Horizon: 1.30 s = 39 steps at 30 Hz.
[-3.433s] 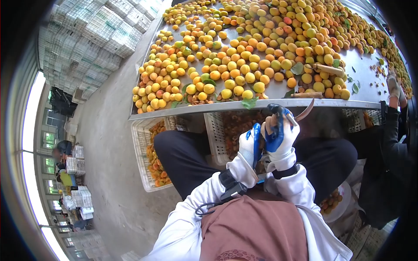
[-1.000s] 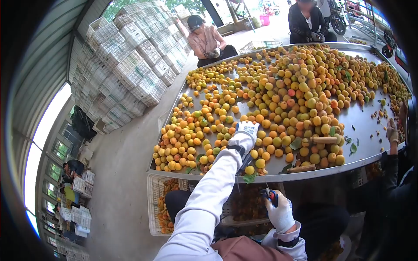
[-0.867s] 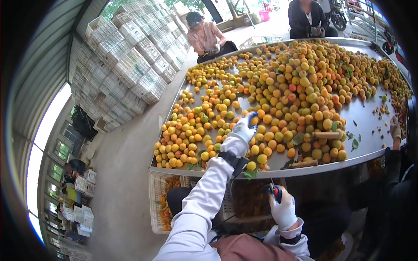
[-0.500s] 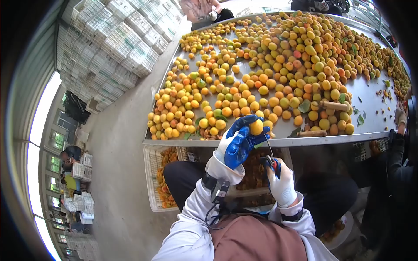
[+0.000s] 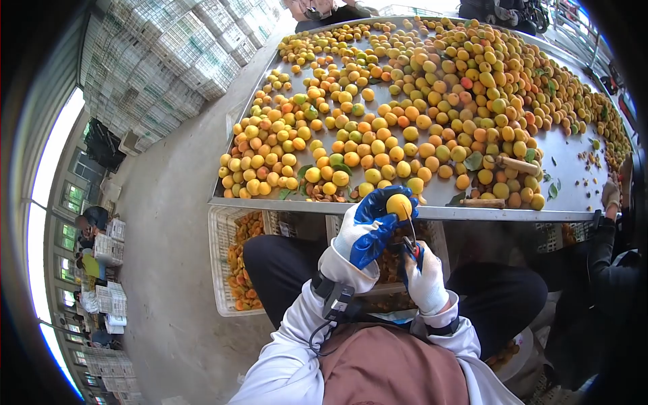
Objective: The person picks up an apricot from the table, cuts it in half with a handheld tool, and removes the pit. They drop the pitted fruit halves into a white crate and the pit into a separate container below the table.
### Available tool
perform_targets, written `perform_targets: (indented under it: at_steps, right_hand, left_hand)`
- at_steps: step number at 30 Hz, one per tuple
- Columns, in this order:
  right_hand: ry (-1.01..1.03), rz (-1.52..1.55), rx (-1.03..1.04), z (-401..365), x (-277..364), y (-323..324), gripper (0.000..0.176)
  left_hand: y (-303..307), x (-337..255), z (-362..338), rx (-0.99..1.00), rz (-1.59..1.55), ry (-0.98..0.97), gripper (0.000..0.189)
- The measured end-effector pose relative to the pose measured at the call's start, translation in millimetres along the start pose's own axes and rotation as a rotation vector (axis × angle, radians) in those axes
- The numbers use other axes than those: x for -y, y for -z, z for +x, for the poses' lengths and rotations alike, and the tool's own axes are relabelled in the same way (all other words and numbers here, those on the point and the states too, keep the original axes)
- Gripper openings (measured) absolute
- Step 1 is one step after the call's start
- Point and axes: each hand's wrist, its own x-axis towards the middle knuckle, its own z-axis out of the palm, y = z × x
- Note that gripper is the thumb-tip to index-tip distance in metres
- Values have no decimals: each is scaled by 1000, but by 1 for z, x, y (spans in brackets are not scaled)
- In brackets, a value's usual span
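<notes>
A long steel worktop point(image 5: 486, 213) heaped with apricots point(image 5: 418, 101) runs away from the seated person, with stacked white crates point(image 5: 169, 47) along the wall on the left.

One apricot point(image 5: 398, 204) is up in front of the worktop's near edge, pinched between the blue-coated fingertips of the left hand point(image 5: 368, 226). Its grip is closed round the fruit from below and behind, which leaves the top and front bare. Just under it, the right hand point(image 5: 425, 277), in a white glove, has its grip wrapped tight on the handle of a small knife point(image 5: 412, 237). The thin blade points up at the fruit, and I cannot tell whether it touches. Both hands sit over the lap, above a crate point(image 5: 226, 270) of fruit under the worktop, probably so anything that falls lands there.

Two wooden sticks point(image 5: 518, 164) lie among the fruit to the right, and a co-worker's gloved hand point(image 5: 611, 194) rests at the far right edge.

A second ago the left arm was stretched out over the pile. Now it is drawn back with the fruit, and the knife has come up close beneath it.
</notes>
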Motion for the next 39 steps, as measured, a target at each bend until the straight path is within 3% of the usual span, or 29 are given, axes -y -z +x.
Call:
perform_targets:
  at_steps: [4,7,13,15,18,20,22,26,29,31,35,39]
  right_hand:
    - [41,-71,-41,1,-4,-1,10]
    - [7,-53,-91,2,-4,-3,8]
    - [-107,-17,-141,6,-14,-11,10]
    - [-161,-70,-131,5,-23,-11,17]
    - [-159,-13,-173,5,-32,-12,16]
    - [-161,33,-186,5,-35,-13,14]
    - [-161,86,-198,4,-34,-14,13]
    - [-189,44,-196,2,-37,-17,12]
    - [-161,152,-212,2,-42,-20,12]
    - [-214,404,-213,4,-41,-21,14]
    - [-290,432,-134,2,-36,-14,16]
    - [-158,214,-144,2,-34,-15,13]
  left_hand:
    - [-14,3,-4,9,271,-64,42]
    - [-11,18,-5,9,274,-36,40]
    - [-10,45,1,-103,132,42,35]
    - [-15,57,6,-185,-137,123,34]
    - [-19,63,10,-161,-167,120,33]
    - [-11,70,13,-82,-135,102,32]
    - [-3,78,15,-146,97,94,30]
    - [-10,70,15,-171,181,73,30]
    - [-13,58,18,-84,150,134,30]
    - [-9,60,18,-75,134,149,31]
    - [3,62,25,-101,246,146,34]
    - [7,64,24,-70,274,125,44]
